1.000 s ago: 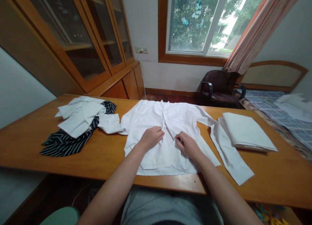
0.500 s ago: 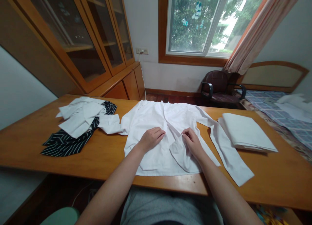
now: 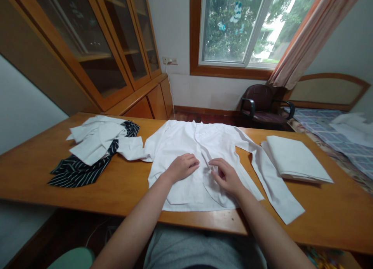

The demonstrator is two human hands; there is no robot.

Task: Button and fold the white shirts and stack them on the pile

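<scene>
A white long-sleeved button shirt (image 3: 175,144) lies spread face up on the table, its front opening running down the middle and its sleeves out to both sides. On the left front panel, beside the opening, rests my left hand (image 3: 184,166); its fingers are slightly bent, lie on the cloth and grip nothing visible. My right hand (image 3: 227,176) is over the right front panel near the opening edge. Its thumb and fingers are apart with no cloth between them. The lower right panel lies down over the shirt's back, and the hem is near the table's front edge.
A crumpled white garment (image 3: 97,135) with a black-and-white striped piece (image 3: 84,170) lies at the left on the wooden table (image 3: 128,195). Folded white cloth (image 3: 297,156) sits at the right, near the shirt's sleeve. Beyond stand a chair (image 3: 259,102) and a glass-door cabinet (image 3: 116,40).
My right hand has let go of the right front edge and its fingers have spread; the lifted panel has dropped flat. My left hand has shifted slightly and its fingers have loosened.
</scene>
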